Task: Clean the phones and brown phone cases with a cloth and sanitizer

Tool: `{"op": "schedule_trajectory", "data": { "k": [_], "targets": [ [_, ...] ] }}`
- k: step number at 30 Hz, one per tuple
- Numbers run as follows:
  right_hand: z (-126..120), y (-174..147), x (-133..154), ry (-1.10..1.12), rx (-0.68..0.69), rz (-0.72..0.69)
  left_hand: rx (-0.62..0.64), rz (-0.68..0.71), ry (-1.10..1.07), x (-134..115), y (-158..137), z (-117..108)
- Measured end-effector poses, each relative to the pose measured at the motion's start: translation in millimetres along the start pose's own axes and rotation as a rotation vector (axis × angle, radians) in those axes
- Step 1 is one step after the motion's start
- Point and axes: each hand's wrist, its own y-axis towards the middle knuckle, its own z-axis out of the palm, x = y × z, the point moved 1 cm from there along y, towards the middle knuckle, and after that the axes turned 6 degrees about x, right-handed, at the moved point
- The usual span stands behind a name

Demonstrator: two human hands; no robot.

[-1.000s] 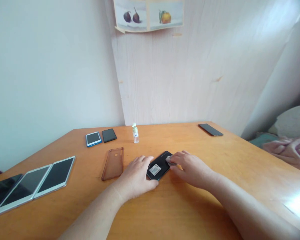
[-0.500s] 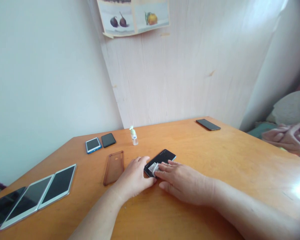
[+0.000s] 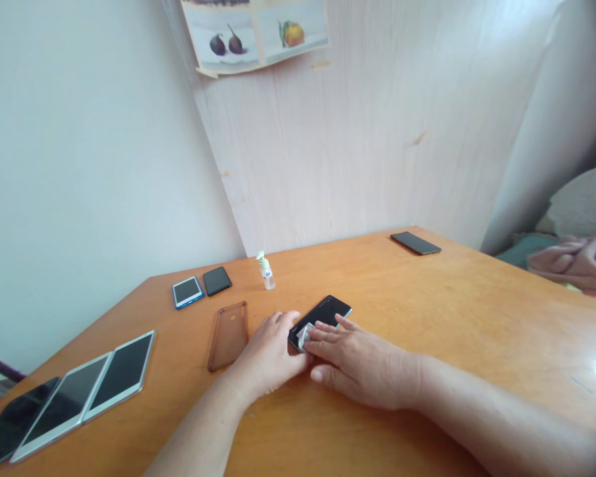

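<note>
Room in a home, by the look of it: a plain orange-brown wooden table (image 3: 387, 291) stands against a pale wall (image 3: 89, 132) and a wood-grain panel (image 3: 367, 146), the latter marked with small tan patches, tape or scuffs, cannot tell which. High on the panel hangs a sheet of fruit pictures (image 3: 258, 36), a dark pair at left, a yellow fruit with green leaf at right, homely decoration. Strongest sign at far right, past the table edge: rumpled pink cloth (image 3: 579, 262) near a pale rounded bundle (image 3: 586, 199), soft household stuff, exact kind unclear.
</note>
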Motion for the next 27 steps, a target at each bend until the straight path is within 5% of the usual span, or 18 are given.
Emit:
{"op": "schedule_trajectory", "data": {
  "k": [3,9,16,23,27],
  "targets": [
    [3,2,-4,-0.010,-0.013,0.038,0.004,-0.001,-0.002,1,0,1],
    [2,6,-42,-0.129,-0.108,0.421,0.026,0.012,-0.007,-5,0,0],
    [0,6,0,0.043,0.004,0.007,0.008,0.002,-0.028,-5,0,2],
    [1,11,-45,-0.101,-0.113,0.413,0.004,0.021,-0.021,-10,-1,3],
    [0,10,-18,-0.034,-0.052,0.184,-0.010,0.028,-0.039,-8,0,8]
  ]
}}
